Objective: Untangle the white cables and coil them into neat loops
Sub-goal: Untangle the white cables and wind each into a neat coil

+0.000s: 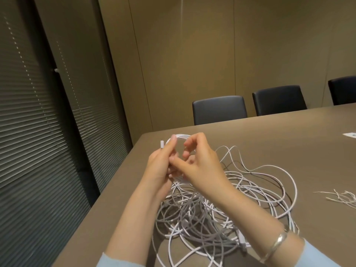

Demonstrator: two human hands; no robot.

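- While the tangled white cables [221, 205] lie on the desk [289, 135], the left hand [159, 164] holds a small coil [178, 136] upright.
- Its plug end [162, 144] points up.
- The right hand [200, 160] fingers pinch the coil's strand.

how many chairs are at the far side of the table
3. One dark chair sits nearest the table corner, a second chair to its right, and a third chair is cut off by the right edge; more may sit beyond it.
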